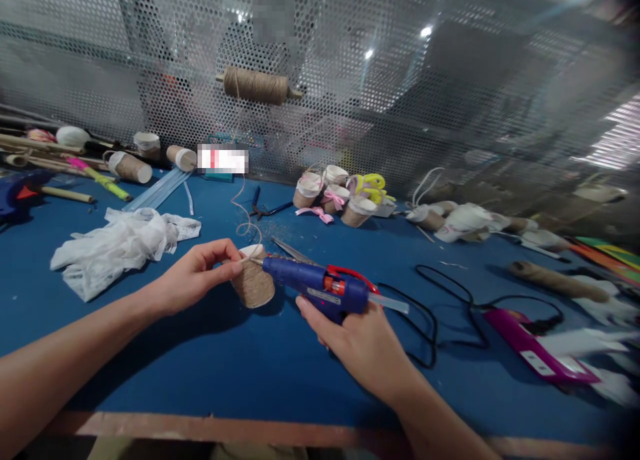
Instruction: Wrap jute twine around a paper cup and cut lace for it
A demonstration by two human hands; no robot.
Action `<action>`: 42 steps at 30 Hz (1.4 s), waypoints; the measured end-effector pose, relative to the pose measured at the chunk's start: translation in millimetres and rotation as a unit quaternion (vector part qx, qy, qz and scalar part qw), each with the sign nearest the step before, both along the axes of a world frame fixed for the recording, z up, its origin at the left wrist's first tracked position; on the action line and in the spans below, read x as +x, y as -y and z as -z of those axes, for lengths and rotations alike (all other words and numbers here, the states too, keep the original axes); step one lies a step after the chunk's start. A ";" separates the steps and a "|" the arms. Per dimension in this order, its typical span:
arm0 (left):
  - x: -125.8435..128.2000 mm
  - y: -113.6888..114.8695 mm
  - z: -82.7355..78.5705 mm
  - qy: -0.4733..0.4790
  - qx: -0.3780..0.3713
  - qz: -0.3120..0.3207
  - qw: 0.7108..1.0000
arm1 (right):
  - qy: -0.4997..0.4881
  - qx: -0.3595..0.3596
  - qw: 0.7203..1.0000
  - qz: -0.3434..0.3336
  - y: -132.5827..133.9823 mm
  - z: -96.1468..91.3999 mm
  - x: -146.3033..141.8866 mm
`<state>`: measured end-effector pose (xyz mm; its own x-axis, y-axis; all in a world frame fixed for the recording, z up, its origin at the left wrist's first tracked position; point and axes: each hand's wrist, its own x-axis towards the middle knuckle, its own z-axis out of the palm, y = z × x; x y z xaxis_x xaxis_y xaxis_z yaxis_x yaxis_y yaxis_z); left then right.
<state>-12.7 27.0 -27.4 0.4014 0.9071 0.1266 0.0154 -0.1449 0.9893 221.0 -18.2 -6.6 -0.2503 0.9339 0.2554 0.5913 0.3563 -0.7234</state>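
Note:
My right hand [357, 340] is wrapped round the handle of a blue hot glue gun [300, 277], with a clear glue stick [393, 304] poking out of its back. The nozzle is at the upper part of a small twine-wrapped cup [254, 288] standing on the table. On the cup's left side, my left hand [205, 273] pinches the twine [253, 252] near the rim, its fingertips close to the nozzle. From there the twine loops back toward a twine spool [256, 85] mounted at the mesh. Scissors [290, 250] lie partly hidden behind the glue gun.
White lace [125, 247] lies heaped at left. Behind are pliers [270, 211] and several decorated cups [360, 210]. A black cord [435, 340] and a purple power strip [543, 350] lie at right. A perforated metal screen [350, 107] rises along the back of the blue table [225, 373].

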 end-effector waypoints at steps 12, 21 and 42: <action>1.6 1.3 -3.8 -0.005 -0.007 0.008 1.000 | 0.054 0.061 0.996 0.026 -2.7 -3.1 0.5; 0.2 1.1 -2.2 -0.001 0.005 0.009 1.000 | 0.173 0.160 0.971 -0.034 -1.4 2.9 5.7; -0.5 -0.7 -1.0 0.009 -0.007 0.011 1.000 | 0.260 0.234 0.936 -0.046 1.6 3.5 6.8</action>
